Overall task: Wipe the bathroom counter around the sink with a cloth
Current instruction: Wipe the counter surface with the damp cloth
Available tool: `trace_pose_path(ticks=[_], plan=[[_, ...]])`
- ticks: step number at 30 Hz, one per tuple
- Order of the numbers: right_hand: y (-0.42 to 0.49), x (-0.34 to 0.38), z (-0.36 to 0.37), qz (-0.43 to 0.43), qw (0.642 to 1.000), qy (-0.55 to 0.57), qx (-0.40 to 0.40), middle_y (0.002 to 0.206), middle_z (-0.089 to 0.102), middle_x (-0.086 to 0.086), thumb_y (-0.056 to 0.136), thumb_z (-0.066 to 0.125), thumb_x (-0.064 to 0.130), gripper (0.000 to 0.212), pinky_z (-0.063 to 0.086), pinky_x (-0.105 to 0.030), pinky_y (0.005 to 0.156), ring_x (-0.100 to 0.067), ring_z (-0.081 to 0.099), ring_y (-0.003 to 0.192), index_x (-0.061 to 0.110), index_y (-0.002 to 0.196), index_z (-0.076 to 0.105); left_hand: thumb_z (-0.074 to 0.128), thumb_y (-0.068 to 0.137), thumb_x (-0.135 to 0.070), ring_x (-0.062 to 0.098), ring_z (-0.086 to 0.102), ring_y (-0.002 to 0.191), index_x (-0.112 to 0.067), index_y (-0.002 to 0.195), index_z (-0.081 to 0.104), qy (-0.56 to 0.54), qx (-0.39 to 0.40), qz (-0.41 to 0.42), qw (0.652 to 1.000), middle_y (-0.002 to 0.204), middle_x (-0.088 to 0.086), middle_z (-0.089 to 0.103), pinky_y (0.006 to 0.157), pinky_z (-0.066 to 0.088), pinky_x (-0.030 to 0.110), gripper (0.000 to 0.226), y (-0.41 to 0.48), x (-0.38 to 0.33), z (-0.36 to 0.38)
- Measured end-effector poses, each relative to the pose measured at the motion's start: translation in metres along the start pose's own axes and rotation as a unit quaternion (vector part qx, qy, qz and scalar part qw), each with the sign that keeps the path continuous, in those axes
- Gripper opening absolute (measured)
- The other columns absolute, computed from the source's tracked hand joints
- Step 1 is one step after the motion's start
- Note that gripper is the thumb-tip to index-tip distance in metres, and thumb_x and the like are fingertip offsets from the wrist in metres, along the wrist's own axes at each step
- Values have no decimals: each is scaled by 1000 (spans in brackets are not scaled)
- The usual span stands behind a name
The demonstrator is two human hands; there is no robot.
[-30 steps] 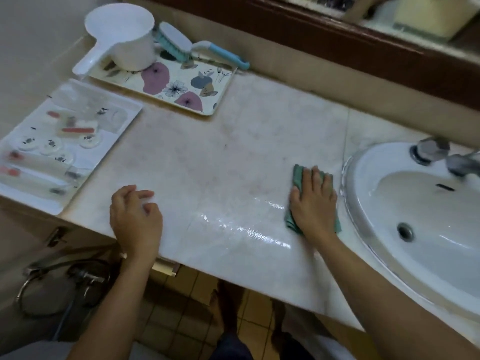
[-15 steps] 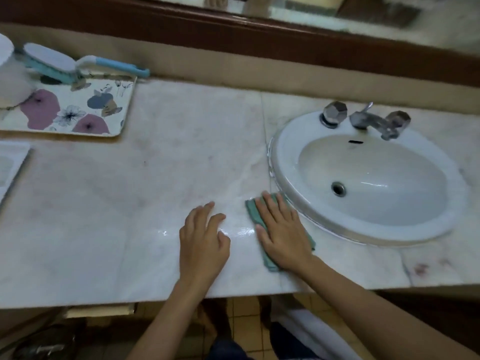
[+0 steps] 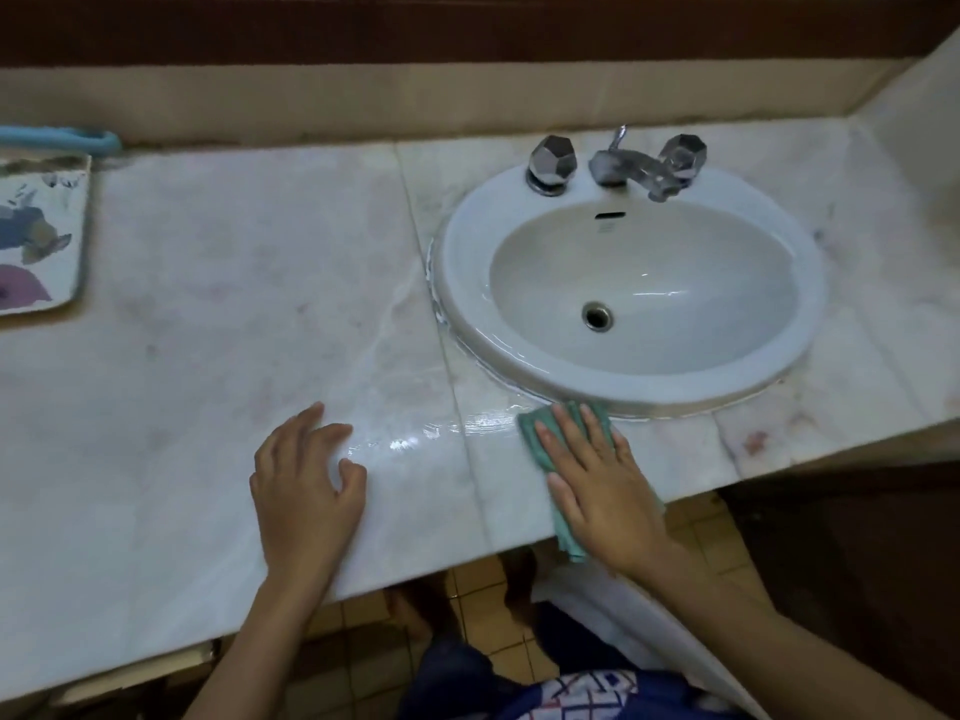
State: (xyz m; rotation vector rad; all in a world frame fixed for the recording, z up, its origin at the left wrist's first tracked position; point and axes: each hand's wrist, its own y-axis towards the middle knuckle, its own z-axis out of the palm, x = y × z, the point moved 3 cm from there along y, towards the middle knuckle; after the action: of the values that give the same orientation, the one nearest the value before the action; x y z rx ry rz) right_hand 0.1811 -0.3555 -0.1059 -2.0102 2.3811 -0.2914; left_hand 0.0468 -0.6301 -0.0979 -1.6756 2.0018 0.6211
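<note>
A single wide-angle camera on the person's head looks forward and steeply down across the marble counter (image 3: 208,304), facing the beige back wall (image 3: 415,101) and the dark wooden band (image 3: 467,28) along the top edge. It sits close in: the left hand (image 3: 306,491) and right hand (image 3: 597,491) fill the lower middle, forearms entering from the bottom. The sink (image 3: 465,272) and taps (image 3: 618,166) lie right of centre; a floral tray (image 3: 41,241) is cut by the left edge. Under the counter's front lip show floor tiles (image 3: 698,532) and the wearer's clothing (image 3: 587,693).
</note>
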Motion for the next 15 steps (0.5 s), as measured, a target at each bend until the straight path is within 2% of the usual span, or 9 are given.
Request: trace_pose_path(ticks=[3,5,8,10,12,15], plan=[[-1,10,1,104,994,34,-15,162,-7,3,99,20,41,59,6,-46,120,-17,-13,148,29,154,1,50,74,-26,25,35,130,-25,109,64,-1,5,-21,1000,138,-6,49,101,33,41,37,2,-4,1],[3,33,4,122,991,42,-26,162,-7,-1,99,21,41,61,0,-43,119,-20,-14,148,25,154,1,55,76,-23,26,33,130,-25,103,64,-12,11,-44,999,136,-5,47,102,31,44,29,4,-11,2],[3,28,4,54,998,32,1,162,-6,-2,100,22,43,61,1,-45,119,-23,-12,148,24,155,3,65,81,-11,29,35,127,-23,98,66,-36,21,-49,998,132,1,48,102,33,44,21,5,-31,11],[-2,7,1,-39,999,18,19,162,-2,0,100,25,42,59,4,-45,120,-22,-9,148,25,155,7,65,82,-7,25,38,125,-22,97,66,-68,26,-19,997,129,0,49,98,36,36,21,1,-59,23],[-10,-25,-3,-110,994,6,25,162,5,0,100,29,40,58,3,-42,120,-20,-3,149,27,154,14,64,82,-4,19,41,122,-23,93,66,-102,38,9,994,125,-2,51,93,33,27,22,-6,-95,40],[-31,-95,-8,-126,992,-20,20,161,12,0,99,33,40,56,13,-41,119,-22,8,149,28,152,22,61,82,-5,12,47,115,-22,88,67,-119,39,64,990,118,-8,52,91,31,15,20,-18,-154,69]])
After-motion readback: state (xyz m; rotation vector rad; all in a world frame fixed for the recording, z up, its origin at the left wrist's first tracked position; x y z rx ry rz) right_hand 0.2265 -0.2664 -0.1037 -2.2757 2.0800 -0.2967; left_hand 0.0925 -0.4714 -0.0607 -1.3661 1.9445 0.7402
